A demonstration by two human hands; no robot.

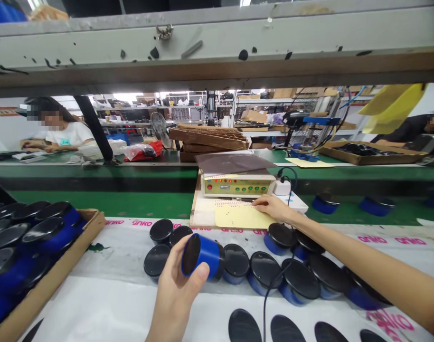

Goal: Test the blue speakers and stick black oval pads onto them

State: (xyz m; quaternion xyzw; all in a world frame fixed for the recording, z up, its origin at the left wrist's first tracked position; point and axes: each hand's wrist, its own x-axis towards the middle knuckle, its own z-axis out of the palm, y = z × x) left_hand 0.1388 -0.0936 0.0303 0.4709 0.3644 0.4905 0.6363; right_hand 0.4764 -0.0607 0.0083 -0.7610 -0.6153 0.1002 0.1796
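Note:
My left hand (177, 285) is wrapped round a blue cylinder (210, 256) with black ends, held tilted on its side above the bench. My right hand (274, 208) reaches to the yellow sheet (238, 216), its fingers pinched at the sheet's upper right edge by the electronic box (238, 186); what they hold, if anything, is too small to tell. Several blue cylinders with black tops (265, 268) stand around and beyond my left hand. Black oval discs (243, 327) lie in a row at the near edge.
At the left, a cardboard tray (92, 223) holds many blue and black cylinders. A black cable (270, 289) runs down across the bench. A shelf beam (217, 52) crosses overhead. A person (69, 130) sits beyond at the left; another person's dark sleeve shows at the right.

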